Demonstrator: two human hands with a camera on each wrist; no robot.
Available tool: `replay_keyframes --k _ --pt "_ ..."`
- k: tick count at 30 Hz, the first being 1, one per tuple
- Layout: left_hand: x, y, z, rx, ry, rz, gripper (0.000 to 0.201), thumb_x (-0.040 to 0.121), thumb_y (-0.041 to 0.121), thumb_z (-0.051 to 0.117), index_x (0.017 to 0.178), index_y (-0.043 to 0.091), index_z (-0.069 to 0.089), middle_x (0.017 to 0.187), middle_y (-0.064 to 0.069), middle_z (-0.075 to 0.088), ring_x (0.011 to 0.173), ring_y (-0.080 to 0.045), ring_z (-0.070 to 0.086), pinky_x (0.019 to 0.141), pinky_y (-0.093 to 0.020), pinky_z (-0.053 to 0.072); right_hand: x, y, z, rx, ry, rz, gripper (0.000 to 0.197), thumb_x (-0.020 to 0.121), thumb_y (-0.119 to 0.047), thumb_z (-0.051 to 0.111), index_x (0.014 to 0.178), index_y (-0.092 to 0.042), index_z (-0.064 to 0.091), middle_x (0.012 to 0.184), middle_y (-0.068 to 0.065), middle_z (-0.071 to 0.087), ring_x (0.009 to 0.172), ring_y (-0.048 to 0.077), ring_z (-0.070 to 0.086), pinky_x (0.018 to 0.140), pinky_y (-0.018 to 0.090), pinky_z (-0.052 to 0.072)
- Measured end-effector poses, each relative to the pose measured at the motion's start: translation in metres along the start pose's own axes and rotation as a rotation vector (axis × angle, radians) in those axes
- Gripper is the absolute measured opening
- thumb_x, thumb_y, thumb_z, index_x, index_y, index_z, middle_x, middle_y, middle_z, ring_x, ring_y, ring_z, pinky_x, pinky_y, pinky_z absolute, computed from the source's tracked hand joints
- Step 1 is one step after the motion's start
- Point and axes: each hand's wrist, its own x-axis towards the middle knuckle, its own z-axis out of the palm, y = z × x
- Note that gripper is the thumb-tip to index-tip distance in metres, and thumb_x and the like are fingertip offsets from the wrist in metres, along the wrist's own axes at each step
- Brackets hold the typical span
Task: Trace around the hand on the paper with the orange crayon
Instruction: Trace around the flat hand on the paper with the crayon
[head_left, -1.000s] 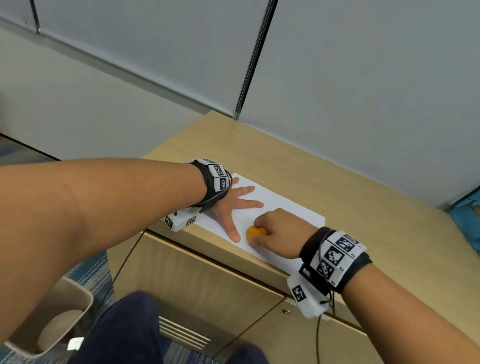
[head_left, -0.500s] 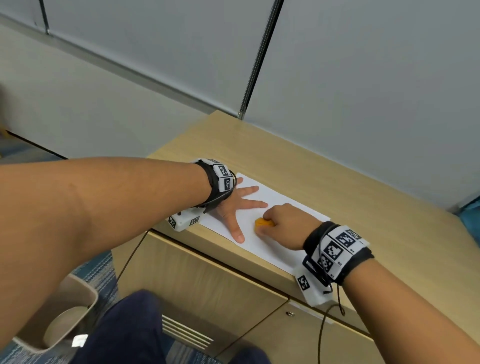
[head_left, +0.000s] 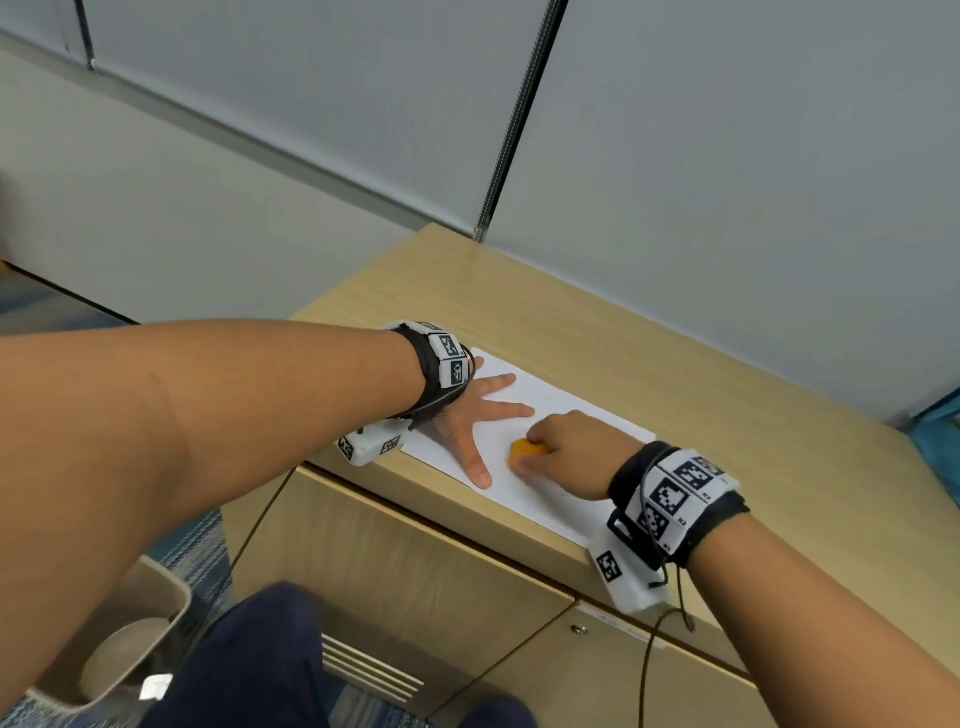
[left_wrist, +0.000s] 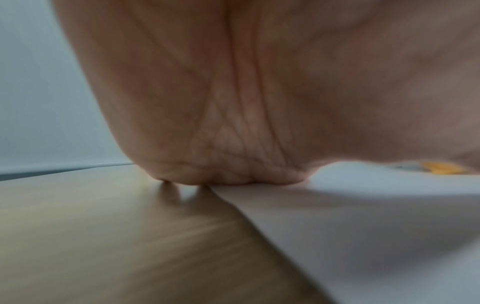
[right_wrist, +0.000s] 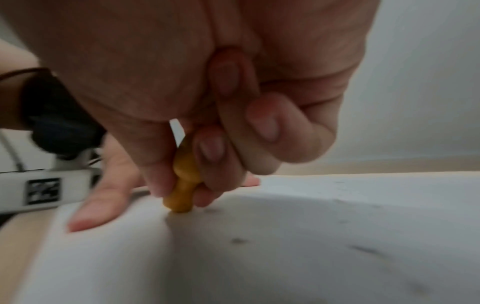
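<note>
While earlier near the thumb — orange crayon (head_left: 527, 449) now further up paper (head_left: 582, 410).

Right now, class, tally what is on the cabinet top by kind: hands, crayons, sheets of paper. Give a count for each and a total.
Hands: 2, left hand flat on the paper, right hand in a grip on the crayon
Crayons: 1, orange crayon
Paper: 1, white paper
Total: 4
</note>
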Motion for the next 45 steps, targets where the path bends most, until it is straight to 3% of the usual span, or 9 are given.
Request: replay_keyframes --k 4,10,17,22,26,29,35,40,45 --pt "-0.001 0.000 0.000 -0.007 -0.007 -0.003 0.126 0.043 0.099 0.051 0.138 0.064 -0.024 0.157 0.012 -0.034 0.144 -0.042 -0.025 0.110 -0.072 -0.003 -0.006 0.028 -0.011 -0.090 -0.002 0.165 0.039 0.098 -0.048 0.043 0.072 -0.020 0.052 0.080 0.000 0.061 0.070 0.021 0.057 0.062 0.032 0.043" --pt "0.000 0.002 -0.002 0.034 -0.001 -0.006 0.122 0.053 0.095 0.052 0.141 0.059 -0.024 0.157 0.009 -0.034 0.145 -0.044 -0.023 0.111 -0.069 -0.003 -0.019 -0.014 0.007 0.019 0.011 -0.089 0.042 0.097 -0.049 0.051 0.062 -0.026 0.043 0.066 -0.006 0.049 0.065 0.016 0.049 0.068 0.037 0.043" --pt "-0.001 0.001 0.000 0.007 0.000 -0.015 0.125 0.043 0.100 0.049 0.137 0.064 -0.024 0.157 0.012 -0.033 0.145 -0.043 -0.023 0.110 -0.072 -0.002 -0.021 0.040 -0.006 -0.108 0.002 0.158 0.040 0.096 -0.050 0.045 0.070 -0.020 0.053 0.077 0.000 0.061 0.070 0.021 0.056 0.062 0.033 0.043" --pt "0.002 0.002 0.000 0.026 0.005 -0.012 0.125 0.044 0.099 0.047 0.139 0.061 -0.025 0.157 0.010 -0.034 0.145 -0.044 -0.023 0.111 -0.070 -0.004 -0.016 -0.005 0.005 -0.014 0.038 -0.060 0.042 0.098 -0.048 0.048 0.063 -0.026 0.044 0.067 -0.006 0.051 0.065 0.016 0.049 0.065 0.035 0.039" --pt "0.001 0.002 -0.001 0.008 -0.007 -0.025 0.127 0.042 0.100 0.049 0.138 0.062 -0.026 0.156 0.011 -0.035 0.144 -0.044 -0.023 0.111 -0.071 -0.002 -0.023 0.017 0.005 0.086 -0.039 0.028 0.044 0.095 -0.050 0.054 0.062 -0.023 0.044 0.066 -0.004 0.051 0.062 0.016 0.047 0.065 0.034 0.037" --pt "-0.001 0.001 -0.001 -0.007 0.003 -0.026 0.126 0.045 0.099 0.052 0.138 0.062 -0.025 0.157 0.010 -0.035 0.145 -0.044 -0.022 0.111 -0.071 -0.001 -0.025 0.031 -0.005 -0.027 -0.031 0.106 0.043 0.095 -0.049 0.051 0.063 -0.020 0.046 0.068 -0.002 0.053 0.063 0.019 0.049 0.061 0.033 0.039" --pt "-0.001 0.003 0.000 0.015 0.009 -0.032 0.126 0.046 0.098 0.051 0.139 0.060 -0.025 0.157 0.008 -0.035 0.145 -0.044 -0.020 0.112 -0.069 0.000 -0.019 0.004 0.008 -0.009 0.047 -0.014 0.043 0.098 -0.046 0.048 0.061 -0.023 0.043 0.065 -0.004 0.050 0.063 0.016 0.047 0.058 0.031 0.032" --pt "-0.001 0.003 -0.001 -0.013 -0.002 -0.029 0.129 0.037 0.102 0.049 0.136 0.064 -0.025 0.156 0.011 -0.035 0.145 -0.043 -0.023 0.111 -0.071 -0.001 -0.030 0.049 -0.005 0.007 0.035 0.170 0.039 0.098 -0.048 0.048 0.069 -0.023 0.050 0.076 -0.003 0.055 0.070 0.019 0.052 0.061 0.031 0.037" --pt "-0.003 0.002 0.002 -0.020 0.021 -0.019 0.127 0.037 0.102 0.047 0.135 0.065 -0.024 0.156 0.013 -0.034 0.145 -0.041 -0.024 0.110 -0.070 -0.003 -0.064 0.119 -0.011 0.543 0.244 0.388 0.035 0.100 -0.039 0.054 0.090 -0.005 0.060 0.069 0.002 0.051 0.056 0.018 0.042 0.050 0.027 0.034"
